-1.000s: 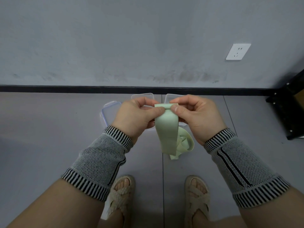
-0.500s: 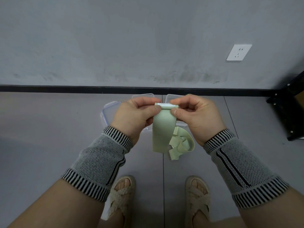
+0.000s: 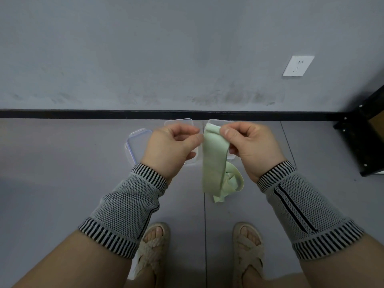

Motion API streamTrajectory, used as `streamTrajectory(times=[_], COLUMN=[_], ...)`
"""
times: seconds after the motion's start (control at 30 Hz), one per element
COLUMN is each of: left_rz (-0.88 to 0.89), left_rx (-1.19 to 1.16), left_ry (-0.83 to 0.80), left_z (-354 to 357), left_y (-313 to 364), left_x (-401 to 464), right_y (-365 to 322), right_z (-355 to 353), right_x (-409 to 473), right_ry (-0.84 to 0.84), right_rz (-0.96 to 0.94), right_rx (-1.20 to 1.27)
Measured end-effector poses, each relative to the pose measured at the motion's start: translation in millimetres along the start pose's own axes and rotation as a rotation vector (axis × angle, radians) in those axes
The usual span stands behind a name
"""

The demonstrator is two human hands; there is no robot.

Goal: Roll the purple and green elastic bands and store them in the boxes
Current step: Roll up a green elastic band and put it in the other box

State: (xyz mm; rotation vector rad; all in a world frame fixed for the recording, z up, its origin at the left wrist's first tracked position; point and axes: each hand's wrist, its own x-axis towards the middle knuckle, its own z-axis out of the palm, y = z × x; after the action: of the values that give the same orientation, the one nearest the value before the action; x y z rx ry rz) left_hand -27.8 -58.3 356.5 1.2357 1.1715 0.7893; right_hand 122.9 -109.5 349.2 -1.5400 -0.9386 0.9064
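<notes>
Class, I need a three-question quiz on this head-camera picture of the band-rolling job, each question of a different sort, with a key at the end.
1. True or false: the right hand pinches the top end of the green elastic band.
2. Where does the band's loose lower part hang? A) inside a box B) in the air above the floor C) over the left sleeve
3. Fill in: the clear plastic boxes lie on the floor in front of the black ____ at the wall's foot.

Key: 1 true; 2 B; 3 skirting strip.
</notes>
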Motion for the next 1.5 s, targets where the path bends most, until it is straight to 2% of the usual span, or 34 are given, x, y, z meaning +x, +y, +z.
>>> streamTrajectory(times=[0.17, 0.37, 0.7, 0.87, 0.97, 1.1, 1.2, 1.3, 1.5], left_rz=[0.014, 0.161, 0.278, 0.206, 0.114, 0.060, -0.040, -0.043, -0.003], left_rx=[0.109, 0.252, 0.453, 0.372, 0.188, 0.130, -0.030, -0.126, 0.043], left_ry=[-0.029, -0.046, 0.038, 0.061, -0.002, -0.053, -0.153, -0.204, -0.043], left_z=[4, 5, 7, 9, 8, 5, 2, 2, 8], left_y=[-3, -1, -3, -4, 0, 3, 8, 14, 7], left_x=[-1, -4, -8, -5, -4, -5, -4, -7, -7], right_y=[5, 3, 5, 6, 5, 4, 1, -3, 2], right_z=[-2, 0, 2, 2, 1, 0, -1, 0, 3], right_x=[4, 3, 4, 4, 4, 4, 3, 3, 0], right_ry=[-0.001, 0.004, 0.076, 0.051, -0.014, -0.040, -0.047, -0.073, 0.027], right_rz=[0.062, 0.065, 0.025, 0.019, 0.035, 0.061, 0.074, 0.084, -0.067], right_rx=[0.086, 0.134, 0.092, 0.113, 0.158, 0.238, 0.319, 0.383, 0.068])
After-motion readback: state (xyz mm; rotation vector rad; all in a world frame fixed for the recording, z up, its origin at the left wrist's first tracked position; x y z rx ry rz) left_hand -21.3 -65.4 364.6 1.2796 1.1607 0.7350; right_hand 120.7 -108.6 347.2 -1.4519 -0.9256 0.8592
